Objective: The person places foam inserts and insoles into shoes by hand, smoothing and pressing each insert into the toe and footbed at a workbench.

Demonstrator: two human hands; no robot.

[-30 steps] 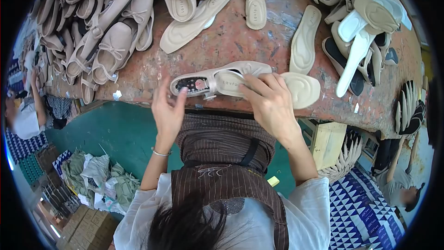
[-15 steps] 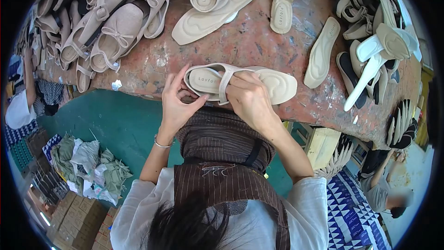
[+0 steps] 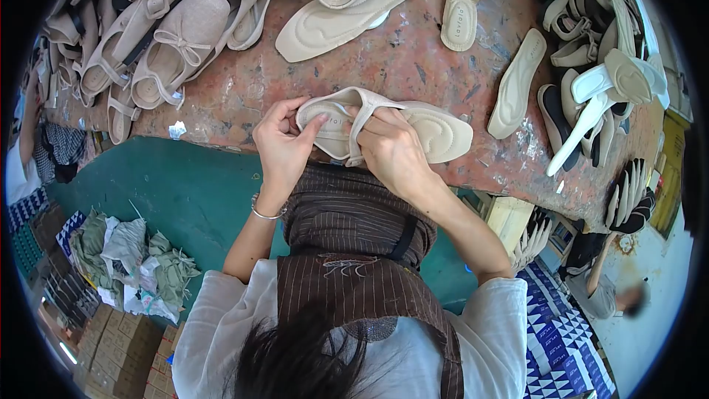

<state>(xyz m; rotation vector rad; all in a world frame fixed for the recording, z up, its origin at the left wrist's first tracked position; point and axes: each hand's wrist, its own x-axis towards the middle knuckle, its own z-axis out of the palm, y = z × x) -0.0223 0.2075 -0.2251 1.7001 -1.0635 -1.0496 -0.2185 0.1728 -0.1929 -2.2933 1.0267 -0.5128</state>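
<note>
A red-brown, paint-scuffed workbench (image 3: 236, 96) spans the upper view, with a pile of beige shoes (image 3: 185, 29) at its left. On its near side, in front of the person, a beige strapped shoe (image 3: 357, 133) lies with its heel to the left. A padded insole (image 3: 445, 137) shows in the heel and again past the right hand, ending squarish.

Half a second ago the left thumb was at the shoe's near rim; now it presses inside the heel, covering part of the lettering. The right hand (image 3: 395, 149) has stayed at the strap, fingers bent, tips tucked from sight; their grip cannot be told. The left hand (image 3: 283, 146) pinches the heel rim, thumb inside, curled fingers outside.

The bench's near edge runs just below the shoe. Bare surface lies left and beyond; a narrower gap separates it from a loose insole (image 3: 518, 83) at right.
</note>
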